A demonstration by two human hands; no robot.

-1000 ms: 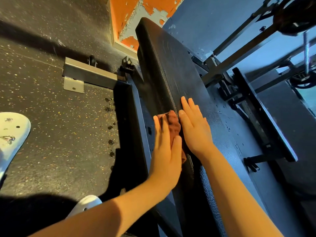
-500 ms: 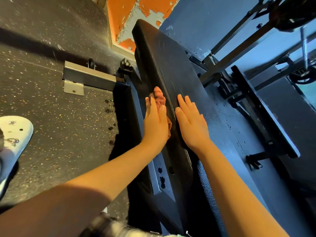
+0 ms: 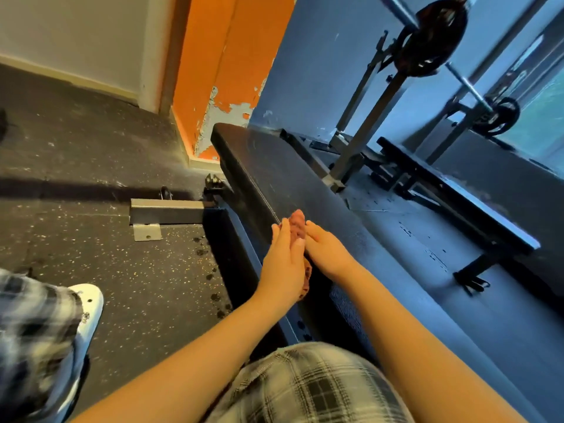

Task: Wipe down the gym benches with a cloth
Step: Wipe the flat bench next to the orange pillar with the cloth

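A long black padded gym bench (image 3: 262, 166) runs away from me toward the orange wall. My left hand (image 3: 282, 267) presses a reddish-brown cloth (image 3: 297, 224) flat against the bench's left side edge, fingers straight; the cloth shows past the fingertips and below the palm. My right hand (image 3: 326, 250) lies flat on the bench top, right beside the left hand, fingers together, holding nothing.
The bench's metal foot bar (image 3: 166, 212) sticks out left over the speckled rubber floor. A second black bench (image 3: 457, 196) and a rack with a barbell and weight plates (image 3: 427, 47) stand to the right. My plaid-clad knee (image 3: 311, 386) and white shoe (image 3: 88, 303) are near.
The view has tilted up, showing more wall and rack. My left hand and the cloth have closed in against my right hand, along the bench's edge. My knees have come into view.
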